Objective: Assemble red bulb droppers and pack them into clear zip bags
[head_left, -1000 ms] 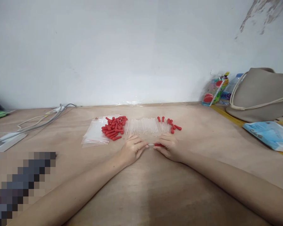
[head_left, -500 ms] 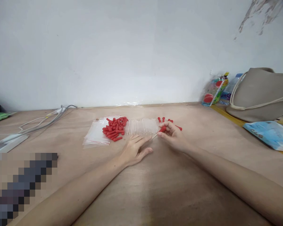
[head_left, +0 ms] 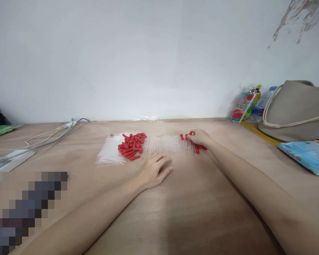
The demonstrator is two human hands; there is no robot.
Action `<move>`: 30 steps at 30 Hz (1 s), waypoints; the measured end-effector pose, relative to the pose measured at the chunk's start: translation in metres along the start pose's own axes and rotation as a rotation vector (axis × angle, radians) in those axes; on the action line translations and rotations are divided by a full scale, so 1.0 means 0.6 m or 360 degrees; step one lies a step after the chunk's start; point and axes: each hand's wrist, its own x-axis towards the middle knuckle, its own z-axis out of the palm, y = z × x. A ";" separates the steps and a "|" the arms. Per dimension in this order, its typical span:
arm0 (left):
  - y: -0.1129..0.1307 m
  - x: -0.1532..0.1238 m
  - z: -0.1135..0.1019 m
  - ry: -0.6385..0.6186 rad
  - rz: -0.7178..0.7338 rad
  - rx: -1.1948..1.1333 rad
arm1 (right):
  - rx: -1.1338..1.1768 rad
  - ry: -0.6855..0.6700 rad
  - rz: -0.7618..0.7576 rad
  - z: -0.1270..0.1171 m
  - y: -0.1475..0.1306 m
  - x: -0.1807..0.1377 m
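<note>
A heap of red rubber bulbs (head_left: 130, 146) lies on the wooden table (head_left: 175, 212), next to a row of clear glass dropper tubes (head_left: 167, 144). At the row's right end are several tubes fitted with red bulbs (head_left: 184, 136). My right hand (head_left: 199, 136) reaches over that end, fingers curled on a red-capped dropper among them. My left hand (head_left: 154, 171) rests flat on the table in front of the tubes, fingers apart, holding nothing.
Clear zip bags (head_left: 109, 154) lie left of the bulbs. Grey cables (head_left: 50, 139) and a flat device (head_left: 7, 159) sit at far left. At right are a beige hat (head_left: 297, 109), a blue packet (head_left: 305, 156) and bottles (head_left: 246, 102) by the wall.
My right hand carried the assembled red-capped dropper from in front of the tubes up to the right end of the row. My left hand let go and settled flat on the table.
</note>
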 end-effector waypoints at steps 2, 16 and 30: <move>0.000 0.000 -0.001 0.0005 -0.0005 0.0012 | -0.0120 0.0080 -0.0024 0.000 0.002 -0.003; -0.016 0.132 0.053 0.0309 -0.0441 0.0458 | 0.0147 -0.0212 -0.0057 -0.037 0.089 -0.052; 0.013 0.234 0.094 -0.0135 -0.0839 0.0826 | -0.0136 -0.0075 -0.0025 -0.045 0.065 -0.063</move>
